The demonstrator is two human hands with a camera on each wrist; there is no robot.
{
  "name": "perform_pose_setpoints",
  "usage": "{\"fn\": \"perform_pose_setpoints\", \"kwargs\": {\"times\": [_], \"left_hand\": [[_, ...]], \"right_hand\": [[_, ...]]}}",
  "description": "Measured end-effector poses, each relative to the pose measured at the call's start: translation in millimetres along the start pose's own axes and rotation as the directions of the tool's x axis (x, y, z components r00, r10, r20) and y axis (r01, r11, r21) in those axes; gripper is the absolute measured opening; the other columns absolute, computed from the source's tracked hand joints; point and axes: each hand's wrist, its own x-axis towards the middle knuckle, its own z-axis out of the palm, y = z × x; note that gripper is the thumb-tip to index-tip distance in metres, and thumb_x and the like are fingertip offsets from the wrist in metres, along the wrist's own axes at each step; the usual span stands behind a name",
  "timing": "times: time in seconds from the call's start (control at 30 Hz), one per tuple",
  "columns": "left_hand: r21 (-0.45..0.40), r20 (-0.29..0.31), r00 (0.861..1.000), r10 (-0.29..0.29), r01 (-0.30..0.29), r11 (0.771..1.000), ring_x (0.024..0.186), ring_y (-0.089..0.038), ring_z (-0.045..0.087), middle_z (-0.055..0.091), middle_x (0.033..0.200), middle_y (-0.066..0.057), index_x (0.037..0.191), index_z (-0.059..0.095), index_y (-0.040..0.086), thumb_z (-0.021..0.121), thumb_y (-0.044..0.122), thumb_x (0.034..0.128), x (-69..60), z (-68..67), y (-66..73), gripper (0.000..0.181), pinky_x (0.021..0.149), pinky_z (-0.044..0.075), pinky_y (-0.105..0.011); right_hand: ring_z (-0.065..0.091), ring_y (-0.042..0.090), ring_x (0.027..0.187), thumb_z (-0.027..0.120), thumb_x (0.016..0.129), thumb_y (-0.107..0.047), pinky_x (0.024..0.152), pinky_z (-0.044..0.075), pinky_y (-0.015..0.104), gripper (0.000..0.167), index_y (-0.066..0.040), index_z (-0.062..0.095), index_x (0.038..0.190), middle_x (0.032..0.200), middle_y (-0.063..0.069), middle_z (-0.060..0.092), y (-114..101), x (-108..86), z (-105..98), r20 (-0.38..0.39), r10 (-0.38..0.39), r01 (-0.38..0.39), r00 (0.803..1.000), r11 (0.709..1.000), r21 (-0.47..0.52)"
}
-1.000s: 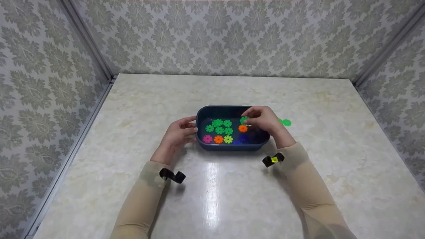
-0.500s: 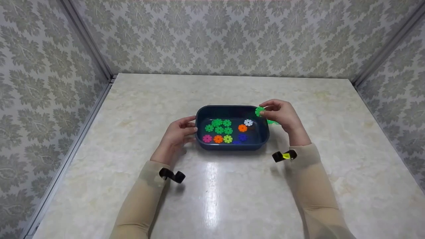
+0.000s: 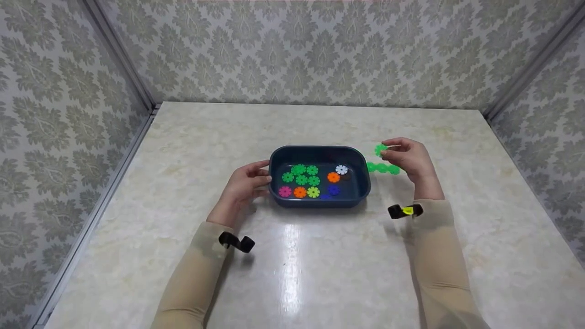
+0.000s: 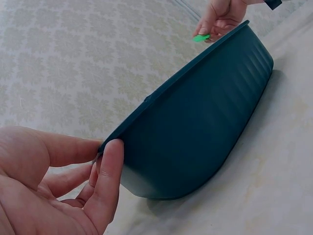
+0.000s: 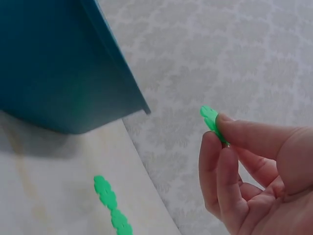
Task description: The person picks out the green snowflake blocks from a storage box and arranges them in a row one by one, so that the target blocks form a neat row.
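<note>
Your right hand [image 3: 411, 157] pinches one green disc [image 3: 380, 150] between thumb and fingertips, held in the air. Beneath it, a little nearer your body, a row of joined green discs [image 3: 383, 168] lies on the table [image 3: 484, 219], its long axis running sideways, away from the tray [image 3: 320, 203]. That row is far nearer your right hand; its inner end sits just beside the tray's wall. Your left hand [image 3: 244, 183] rests its fingertips against the tray's opposite end. Tabletop stretches rightward and beyond.

Head view from above, facing forward-down; wrist views close, at opposite ends of shared tub [image 4: 186, 127].
</note>
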Motion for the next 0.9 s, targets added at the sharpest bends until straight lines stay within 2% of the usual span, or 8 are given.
{"fn": "perform_pose_setpoints", "kwargs": {"times": [0.13, 0.37, 0.6, 0.9], "left_hand": [[0.0, 0.003, 1.0, -0.005, 0.005, 1.0, 0.091, -0.016, 0.063, 0.056, 0.121, -0.008, 0.147, 0.057, 0.016, 0.068, -0.001, 0.0956, 0.6, -0.4, -0.3, 0.055, 0.07, 0.06, -0.027], [0.004, 0.016, 1.0, 0.007, -0.007, 1.0, 0.092, -0.017, 0.061, 0.056, 0.121, -0.008, 0.147, 0.057, 0.016, 0.068, -0.002, 0.0946, -1.1, -0.7, -0.4, 0.056, 0.069, 0.06, -0.027], [0.001, 0.014, 1.0, 0.01, -0.01, 1.0, 0.088, -0.016, 0.062, 0.056, 0.12, -0.007, 0.147, 0.057, 0.016, 0.068, -0.001, 0.0946, -1.8, -0.9, -0.5, 0.056, 0.069, 0.06, -0.026], [-0.014, 0.021, 1.0, 0.023, -0.023, 1.0, 0.085, -0.014, 0.062, 0.056, 0.117, -0.006, 0.147, 0.057, 0.014, 0.067, -0.003, 0.0946, -1.7, -1.8, -1.4, 0.056, 0.066, 0.06, -0.026]], "right_hand": [[0.071, 0.002, 0.084, 0.073, 0.096, -0.015, 0.084, 0.058, 0.016, 0.044, -0.002, 0.06, 0.137, 0.095, -0.01, 0.071, 7, 1.8, -10, -0.022, 0.042, -0.041, 0.999, 0.998, 0.037], [0.071, 0.0, 0.084, 0.068, 0.099, -0.011, 0.097, 0.057, 0.023, 0.044, -0.005, 0.057, 0.141, 0.096, -0.013, 0.068, 18, 6.2, -23, -0.065, 0.148, -0.142, 0.987, 0.986, 0.085], [0.071, 0.001, 0.082, 0.066, 0.1, -0.008, 0.096, 0.057, 0.023, 0.047, -0.002, 0.054, 0.145, 0.091, -0.014, 0.068, 27, 8.6, -30, -0.091, 0.187, -0.177, 0.978, 0.978, 0.114], [0.07, 0.0, 0.082, 0.065, 0.1, -0.009, 0.094, 0.057, 0.022, 0.048, -0.003, 0.053, 0.146, 0.094, -0.015, 0.066, 37, 11.1, -38, -0.106, 0.209, -0.2, 0.972, 0.976, 0.088]]}}
